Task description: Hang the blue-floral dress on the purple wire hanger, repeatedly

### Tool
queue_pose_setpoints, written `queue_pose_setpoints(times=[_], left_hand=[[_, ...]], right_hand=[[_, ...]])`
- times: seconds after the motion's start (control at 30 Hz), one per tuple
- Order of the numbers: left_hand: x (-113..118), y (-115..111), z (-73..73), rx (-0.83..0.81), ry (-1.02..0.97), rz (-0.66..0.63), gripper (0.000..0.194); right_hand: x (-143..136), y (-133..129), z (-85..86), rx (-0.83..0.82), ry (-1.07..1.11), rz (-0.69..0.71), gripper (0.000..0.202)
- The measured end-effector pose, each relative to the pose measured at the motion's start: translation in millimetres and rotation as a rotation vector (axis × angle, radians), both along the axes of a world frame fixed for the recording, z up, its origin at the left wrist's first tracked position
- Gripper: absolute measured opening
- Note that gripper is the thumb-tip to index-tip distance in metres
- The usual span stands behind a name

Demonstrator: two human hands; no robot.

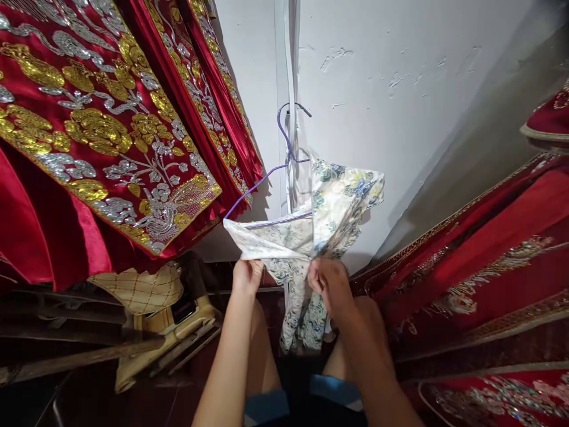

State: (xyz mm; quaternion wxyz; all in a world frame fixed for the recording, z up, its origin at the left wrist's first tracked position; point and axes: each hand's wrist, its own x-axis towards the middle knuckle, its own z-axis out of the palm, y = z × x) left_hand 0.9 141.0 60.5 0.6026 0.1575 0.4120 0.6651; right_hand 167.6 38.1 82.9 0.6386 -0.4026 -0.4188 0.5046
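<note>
A white garment with a blue, green and yellow floral print [340,196] hangs on a purple wire hanger [267,175], its hook at a white vertical pole. One side of the garment lies over the hanger's left arm; the other sticks out to the right. My left hand [248,276] is at the lower left edge of the cloth, its fingers partly hidden behind the fabric. My right hand [326,281] pinches the cloth near the middle, fingers closed. Below the hands, the patterned lower part hangs down.
Red garments with gold and silver sequins [102,130] hang at the left. More red embroidered garments [489,267] fill the right side. A wooden chair [182,332] stands at the lower left. Behind the pole [291,71] is a white wall [377,65].
</note>
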Motion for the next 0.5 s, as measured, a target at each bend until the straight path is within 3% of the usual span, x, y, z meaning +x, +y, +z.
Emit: queue_pose_setpoints(times=[0.13, 0.23, 0.4, 0.5], left_hand=[[17.5, -29.0, -16.9, 0.028, 0.109, -0.058, 0.010], [20.3, -45.2, -17.8, 0.035, 0.172, -0.129, 0.011], [18.6, -67.1, 0.7, 0.161, 0.114, -0.277, 0.037], [23.2, -83.8, 17.1, 0.316, 0.078, -0.426, 0.034]], right_hand=[[6.1, -31.3, -33.9, -0.080, 0.173, -0.152, 0.037], [14.2, -47.3, -52.0, -0.151, 0.075, -0.182, 0.036], [34.2, -51.1, -62.9, -0.193, -0.282, -0.030, 0.041], [39.3, -43.8, -58.8, -0.133, -0.415, -0.131, 0.038]])
